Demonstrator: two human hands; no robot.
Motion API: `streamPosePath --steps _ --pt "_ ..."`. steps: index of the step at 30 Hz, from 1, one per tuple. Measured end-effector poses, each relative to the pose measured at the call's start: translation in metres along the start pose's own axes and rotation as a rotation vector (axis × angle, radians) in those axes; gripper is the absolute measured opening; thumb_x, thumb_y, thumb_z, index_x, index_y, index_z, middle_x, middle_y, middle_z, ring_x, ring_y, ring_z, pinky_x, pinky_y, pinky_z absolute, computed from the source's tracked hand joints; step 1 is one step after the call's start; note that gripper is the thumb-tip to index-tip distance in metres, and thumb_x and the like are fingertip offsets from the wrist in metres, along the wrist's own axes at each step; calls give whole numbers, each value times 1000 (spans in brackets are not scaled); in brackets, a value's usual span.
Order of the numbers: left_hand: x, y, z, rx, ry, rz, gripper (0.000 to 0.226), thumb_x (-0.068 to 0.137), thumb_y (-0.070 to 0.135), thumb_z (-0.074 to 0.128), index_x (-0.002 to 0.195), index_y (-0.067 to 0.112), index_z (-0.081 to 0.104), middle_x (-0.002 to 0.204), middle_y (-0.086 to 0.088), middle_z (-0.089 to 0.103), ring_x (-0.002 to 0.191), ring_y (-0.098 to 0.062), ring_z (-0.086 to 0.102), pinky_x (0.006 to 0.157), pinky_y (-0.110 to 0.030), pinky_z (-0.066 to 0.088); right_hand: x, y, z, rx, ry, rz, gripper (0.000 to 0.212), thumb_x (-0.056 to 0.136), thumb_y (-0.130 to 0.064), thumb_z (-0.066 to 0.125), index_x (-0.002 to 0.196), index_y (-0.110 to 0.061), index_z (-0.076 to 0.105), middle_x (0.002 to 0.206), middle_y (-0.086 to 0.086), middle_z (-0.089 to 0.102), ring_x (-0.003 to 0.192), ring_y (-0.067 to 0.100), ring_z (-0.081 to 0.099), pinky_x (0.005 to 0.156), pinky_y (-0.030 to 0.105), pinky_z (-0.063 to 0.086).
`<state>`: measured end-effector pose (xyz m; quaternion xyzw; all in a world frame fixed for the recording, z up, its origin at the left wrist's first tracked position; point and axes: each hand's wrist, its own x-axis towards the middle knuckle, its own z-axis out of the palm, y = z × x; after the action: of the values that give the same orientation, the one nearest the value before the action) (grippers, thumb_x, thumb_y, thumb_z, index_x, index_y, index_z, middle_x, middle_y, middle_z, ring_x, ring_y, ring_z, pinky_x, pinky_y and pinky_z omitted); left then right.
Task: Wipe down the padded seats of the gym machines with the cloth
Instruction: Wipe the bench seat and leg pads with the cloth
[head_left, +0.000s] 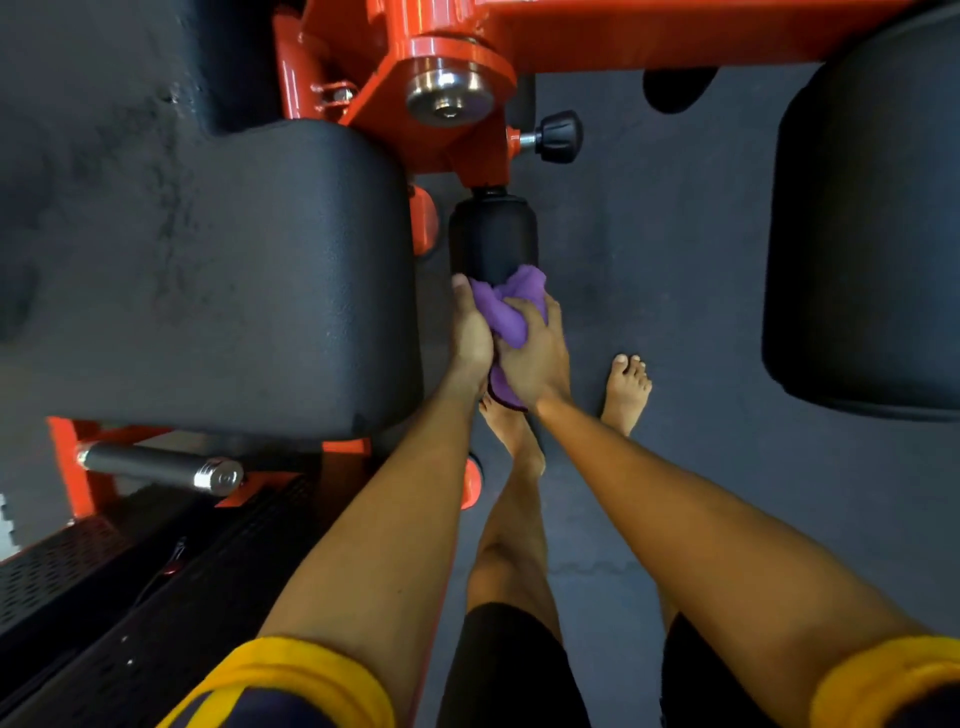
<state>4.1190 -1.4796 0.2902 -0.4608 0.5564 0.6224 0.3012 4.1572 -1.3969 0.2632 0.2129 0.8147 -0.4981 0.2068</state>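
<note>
Soft purple cloth (506, 312), matt pebbled seat pad (208, 275) (scuffed), glossy orange frame (623, 36)

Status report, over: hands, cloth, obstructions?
Both left hand and right hand grip purple cloth at near end of roller pad. Big seat pad lies left. Nothing blocking.

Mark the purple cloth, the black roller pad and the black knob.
purple cloth (506, 309): head view, bunched upper fold.
black roller pad (493, 236): head view, middle of its bare side.
black knob (560, 136): head view, its ribbed grip.
</note>
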Motion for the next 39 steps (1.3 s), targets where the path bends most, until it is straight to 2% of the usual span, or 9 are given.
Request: streamPosePath --steps 4,8,12,15,20,24,29,35,39 --pt "-7 -28 -5 72 113 112 81 90 74 34 141 15 56 138 -8 62 127 -20 58 114 -41 41 -11 -18 -29 -41 -78 89 38 91 -21 67 128 -27 63 143 4 46 125 25 53 101 30 42" --pt "-101 -1 -1 180 141 183 55 108 46 36 147 10 47 145 -2 52 131 -15 48 108 -25 34 -36 -56 -73 -62 -107 27 23 88 -27 62 110 -28 69 122 1 56 109 21 60 87 27 45" --pt "-162 10 -8 225 189 192 46 110 29 37 148 5 43 150 -12 49 140 -23 44 102 -16 29 -70 -90 -97 -3 -113 52 15 91 -29 62 104 -23 68 94 -14 58 86 -4 60 69 7 41" --pt "-199 20 -10 205 232 247 44 110 29 38 148 8 46 150 -9 50 138 -21 45 102 -16 29 -97 -116 -113 -5 -152 4 8 86 -26 61 92 -25 67 104 -7 61 93 13 62 80 29 52" --pt "-233 25 -22 188 232 289 38 109 28 39 139 10 54 140 -8 58 125 -17 52 100 -22 35 -131 -149 -119 -59 -224 -50 17 89 -26 64 105 -24 69 107 -10 56 93 11 55 69 16 40" --pt "-248 31 -40 161 294 368 31 108 26 42 126 13 64 124 -6 67 116 -21 60 99 -29 43 -147 -166 -117 -47 -214 -79 16 88 -33 62 103 -29 66 119 -5 56 103 19 61 81 30 46" --pt "-253 56 -74 118 461 595 23 103 11 46 101 24 65 101 3 69 94 -14 64 95 -36 51 -163 -189 -102 -35 -160 -24 40 96 -38 64 135 -40 58 165 -11 13 121 25 57 99 37 45" --pt "-209 104 -118 393 510 808 33 93 0 48 118 11 67 132 -4 62 124 -20 55 110 -32 40 -157 -228 -64 9 -57 -223 56 99 -49 56 152 -38 43 168 -11 12 142 21 42 106 39 44" --pt "-175 135 -131 537 407 836 49 92 -2 44 137 12 59 155 -4 45 148 -21 35 124 -34 22 -138 -235 -31 14 -38 -150 68 98 -61 45 159 -33 30 169 -7 11 155 24 17 123 53 23"
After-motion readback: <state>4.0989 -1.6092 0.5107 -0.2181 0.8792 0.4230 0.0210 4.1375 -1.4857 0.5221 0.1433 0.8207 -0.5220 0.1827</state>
